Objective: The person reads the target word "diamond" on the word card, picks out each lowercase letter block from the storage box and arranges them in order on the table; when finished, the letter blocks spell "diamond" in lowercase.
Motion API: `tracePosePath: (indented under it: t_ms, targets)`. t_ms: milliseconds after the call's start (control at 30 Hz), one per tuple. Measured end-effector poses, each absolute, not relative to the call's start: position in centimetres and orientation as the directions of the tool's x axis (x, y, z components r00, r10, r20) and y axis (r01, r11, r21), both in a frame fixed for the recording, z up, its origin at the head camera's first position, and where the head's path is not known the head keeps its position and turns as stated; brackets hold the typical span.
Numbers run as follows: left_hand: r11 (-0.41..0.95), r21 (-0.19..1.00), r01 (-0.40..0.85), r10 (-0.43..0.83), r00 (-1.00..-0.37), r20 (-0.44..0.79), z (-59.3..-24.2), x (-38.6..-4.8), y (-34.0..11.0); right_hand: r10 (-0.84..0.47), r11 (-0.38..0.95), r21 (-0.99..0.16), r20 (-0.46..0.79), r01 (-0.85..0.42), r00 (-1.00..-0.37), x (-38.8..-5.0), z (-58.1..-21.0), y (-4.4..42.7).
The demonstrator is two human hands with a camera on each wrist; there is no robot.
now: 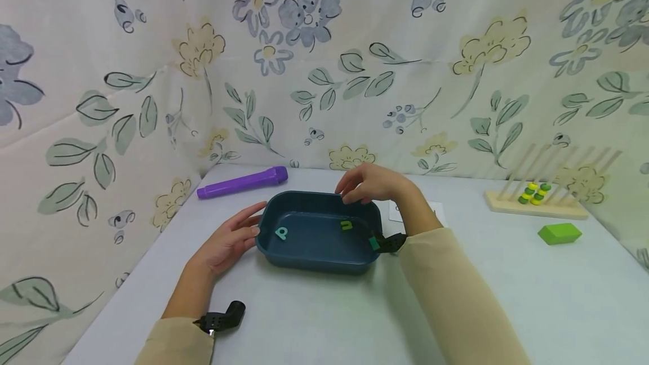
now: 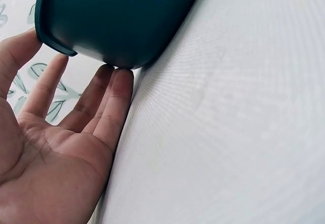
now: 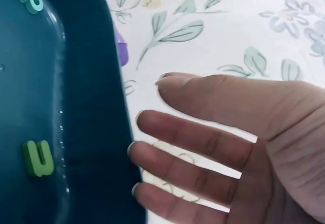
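A dark teal plastic tub [image 1: 319, 266] stands on the white table. Inside lie a mint letter P [image 1: 281, 233] and a green letter shaped like a U or N [image 1: 346, 225]. My left hand [image 1: 230, 244] is at the tub's left end, its extended fingertips touching the rim and outer wall in the left wrist view. Over the far rim, towards the right, is my right hand [image 1: 372, 182]. Its fingers are loosely bent, with nothing between thumb and fingers; the fingertips lie at the rim in the right wrist view [image 3: 203, 142].
A purple toy microphone [image 1: 242, 182] lies behind the tub. White cards [image 1: 437, 211] are partly hidden by the right wrist. At the right stand a wooden peg rack [image 1: 537, 205] with yellow and green beads and a green block [image 1: 560, 234]. Floral cloth hangs behind.
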State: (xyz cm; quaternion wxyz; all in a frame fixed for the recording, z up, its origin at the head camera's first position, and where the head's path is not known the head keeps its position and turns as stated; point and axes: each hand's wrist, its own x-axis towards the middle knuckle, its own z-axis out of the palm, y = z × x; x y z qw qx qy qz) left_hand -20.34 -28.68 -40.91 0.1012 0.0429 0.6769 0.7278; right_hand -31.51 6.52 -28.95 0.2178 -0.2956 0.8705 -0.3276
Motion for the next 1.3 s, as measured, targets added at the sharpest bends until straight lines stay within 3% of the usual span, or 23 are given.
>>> tracePosePath:
  t_ms: [400, 700, 1300]
  targets:
    - [-0.071, 0.994, -0.084, 0.206, -0.976, -0.068, -40.9, -20.4, -28.6, -0.636, 0.72, -0.569, -0.312, -0.397, -0.706, -31.2, -30.5, 5.2]
    - [-0.067, 0.993, -0.094, 0.204, -0.976, -0.079, -41.0, -20.4, -28.6, -0.572, 0.801, -0.441, -0.365, -0.404, -0.735, -30.6, -31.4, 4.3]
    - [-0.078, 0.992, -0.097, 0.196, -0.977, -0.081, -40.9, -20.3, -28.5, -0.684, 0.692, -0.621, -0.403, -0.367, -0.608, -31.4, -33.2, 3.2]
